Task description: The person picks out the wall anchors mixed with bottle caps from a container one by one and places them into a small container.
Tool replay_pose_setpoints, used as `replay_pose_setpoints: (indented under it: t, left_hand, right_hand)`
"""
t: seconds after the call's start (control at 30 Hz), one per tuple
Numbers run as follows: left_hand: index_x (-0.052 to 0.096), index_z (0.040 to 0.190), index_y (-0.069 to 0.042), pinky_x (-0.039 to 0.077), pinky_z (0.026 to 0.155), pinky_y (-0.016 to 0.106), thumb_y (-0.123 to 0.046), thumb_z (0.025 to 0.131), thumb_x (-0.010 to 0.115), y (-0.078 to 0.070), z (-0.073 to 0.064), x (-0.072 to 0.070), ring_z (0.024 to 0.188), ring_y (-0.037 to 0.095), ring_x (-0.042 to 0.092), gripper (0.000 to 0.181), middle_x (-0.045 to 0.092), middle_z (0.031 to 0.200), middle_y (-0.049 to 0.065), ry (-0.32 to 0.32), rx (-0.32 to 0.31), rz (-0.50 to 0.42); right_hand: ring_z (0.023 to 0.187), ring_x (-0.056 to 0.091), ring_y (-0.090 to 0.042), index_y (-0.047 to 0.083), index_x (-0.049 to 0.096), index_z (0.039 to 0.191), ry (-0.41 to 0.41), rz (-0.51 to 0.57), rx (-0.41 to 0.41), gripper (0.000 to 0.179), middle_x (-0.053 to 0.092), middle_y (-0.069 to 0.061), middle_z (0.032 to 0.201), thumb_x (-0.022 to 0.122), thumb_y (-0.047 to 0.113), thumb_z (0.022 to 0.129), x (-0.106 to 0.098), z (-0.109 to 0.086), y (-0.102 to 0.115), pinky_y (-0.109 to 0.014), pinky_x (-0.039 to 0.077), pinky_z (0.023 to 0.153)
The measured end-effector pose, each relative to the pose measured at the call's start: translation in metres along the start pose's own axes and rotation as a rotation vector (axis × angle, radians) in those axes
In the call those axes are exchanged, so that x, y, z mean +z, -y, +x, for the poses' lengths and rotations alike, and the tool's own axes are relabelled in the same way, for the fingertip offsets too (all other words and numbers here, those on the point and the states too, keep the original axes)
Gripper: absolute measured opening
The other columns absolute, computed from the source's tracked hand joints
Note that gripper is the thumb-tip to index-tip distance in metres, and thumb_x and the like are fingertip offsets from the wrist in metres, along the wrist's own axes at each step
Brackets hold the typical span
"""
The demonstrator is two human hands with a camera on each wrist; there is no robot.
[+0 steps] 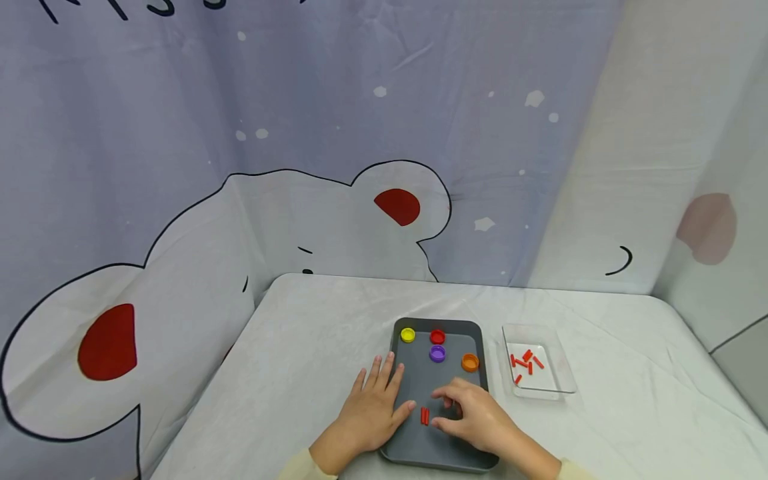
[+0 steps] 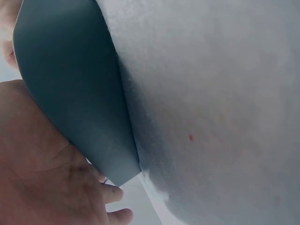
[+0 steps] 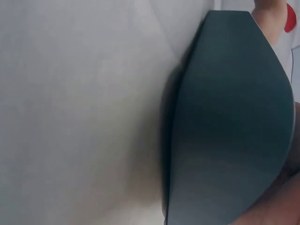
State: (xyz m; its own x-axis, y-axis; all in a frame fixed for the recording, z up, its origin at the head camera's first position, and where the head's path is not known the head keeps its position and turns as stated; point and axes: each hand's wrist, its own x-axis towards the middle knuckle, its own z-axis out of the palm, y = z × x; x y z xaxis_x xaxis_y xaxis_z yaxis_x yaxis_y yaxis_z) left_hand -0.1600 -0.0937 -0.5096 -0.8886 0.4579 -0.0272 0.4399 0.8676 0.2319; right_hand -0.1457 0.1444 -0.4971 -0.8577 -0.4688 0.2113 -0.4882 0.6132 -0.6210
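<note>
A dark grey tray (image 1: 420, 447) lies on the white-covered table. My left hand (image 1: 373, 407) rests with straight, spread fingers over its left edge; the left wrist view shows this palm (image 2: 42, 159) beside the tray's outer wall (image 2: 70, 75). Two short red sticks (image 1: 425, 416) lie side by side on the tray between my hands. Just right of them is my right hand (image 1: 474, 415), thumb and index finger bent and apart, with nothing visible between them. Its other fingers are partly hidden. In the right wrist view the tray's wall (image 3: 225, 108) hides most of this hand.
Small round caps stand on the tray's far half: yellow (image 1: 408, 335), red (image 1: 437, 336), purple (image 1: 437, 353) and orange (image 1: 470, 363). Right of the tray is a clear plastic box (image 1: 561, 367) with several red sticks (image 1: 521, 363). A printed curtain (image 1: 336, 120) hangs behind the table.
</note>
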Motion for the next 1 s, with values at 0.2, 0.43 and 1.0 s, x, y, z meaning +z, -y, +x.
replay_pose_setpoints:
  t: [0.2, 0.43, 1.0]
  left_hand:
    - [0.032, 0.16, -0.009, 0.021, 0.118, 0.063, -0.057, 0.106, 0.036, -0.001, 0.0, -0.001, 0.154, 0.039, 0.015, 0.073, 0.015, 0.169, 0.015, 0.001, 0.006, 0.002]
    - [0.03, 0.16, -0.01, 0.021, 0.119, 0.061, -0.059, 0.105, 0.035, 0.002, 0.001, 0.004, 0.155, 0.037, 0.014, 0.074, 0.013, 0.169, 0.013, 0.009, 0.003, 0.032]
    - [0.031, 0.16, -0.009, 0.022, 0.118, 0.061, -0.059, 0.105, 0.035, 0.003, 0.002, 0.007, 0.155, 0.037, 0.015, 0.074, 0.014, 0.169, 0.014, -0.018, 0.007, 0.023]
  right_hand:
    - [0.072, 0.047, 0.0, 0.012, 0.076, 0.109, 0.051, -0.081, -0.002, 0.035, 0.053, 0.012, 0.081, 0.086, 0.031, 0.081, 0.008, 0.005, 0.003, -0.021, 0.044, 0.064]
    - [0.071, 0.044, 0.0, 0.013, 0.076, 0.109, 0.106, -0.125, 0.017, 0.042, 0.051, 0.011, 0.081, 0.088, 0.038, 0.078, 0.015, 0.009, 0.0, -0.023, 0.041, 0.063]
    - [0.067, 0.045, 0.0, 0.013, 0.076, 0.098, 0.093, -0.178, 0.011, 0.036, 0.052, 0.012, 0.076, 0.091, 0.036, 0.073, 0.018, 0.016, -0.001, -0.024, 0.043, 0.06]
